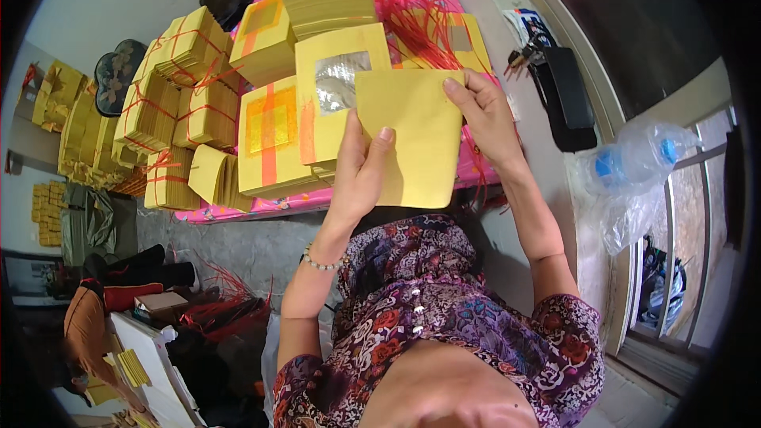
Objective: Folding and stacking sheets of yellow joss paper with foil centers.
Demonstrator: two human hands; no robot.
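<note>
Plain yellow sheet (412,139) held up in both hands, just over the pink desk (261,208).

Left of sheet: tied yellow bundles (178,103), then foil-centred stack (273,139). Left hand (361,170) clasping lower left edge, thumb on front; right hand (485,115) pinching top right corner. Best kept taut, corners squared before folding, grip light to avoid creasing. Right of sheet: black pouch (567,99), plastic bottle (634,160).

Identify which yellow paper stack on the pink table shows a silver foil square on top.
The stack directly behind the plain sheet held by both hands; neighbouring stacks show gold-orange squares.
</note>
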